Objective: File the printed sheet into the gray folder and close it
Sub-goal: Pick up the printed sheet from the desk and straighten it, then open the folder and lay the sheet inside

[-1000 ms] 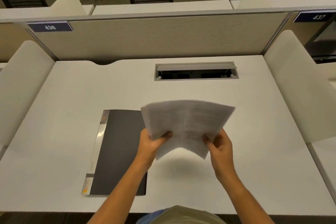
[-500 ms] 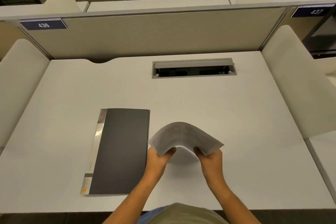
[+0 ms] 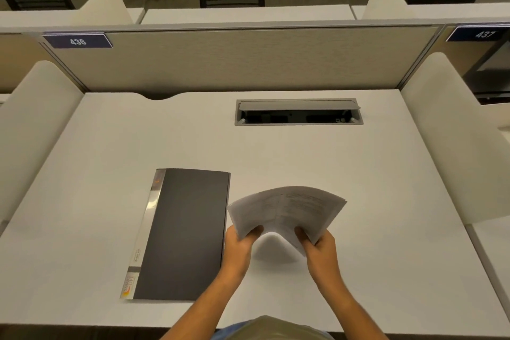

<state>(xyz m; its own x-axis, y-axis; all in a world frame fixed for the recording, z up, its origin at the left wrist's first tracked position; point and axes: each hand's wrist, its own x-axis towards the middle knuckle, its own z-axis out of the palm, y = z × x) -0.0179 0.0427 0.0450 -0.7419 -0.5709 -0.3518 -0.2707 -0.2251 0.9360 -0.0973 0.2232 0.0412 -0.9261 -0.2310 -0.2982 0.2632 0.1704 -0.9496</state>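
Both hands up: left hand (image 3: 239,247) and right hand (image 3: 320,250) have fingers clamped on the near edge of the printed sheet (image 3: 287,208), bowed above the bench (image 3: 358,174), text too blurred to read. Gray folder (image 3: 183,232) lies shut at 9 o'clock of the sheet, just beside it, spine label unreadable, so filing isn't started; I'd say next move needs one hand freed to open the cover. At 12 o'clock a cable hatch (image 3: 298,112), then partition tags "436" (image 3: 78,41) and "437" (image 3: 485,34).

Left hand (image 3: 239,246) and right hand (image 3: 320,248) raised side by side, fingers pinched shut, forearms converging.
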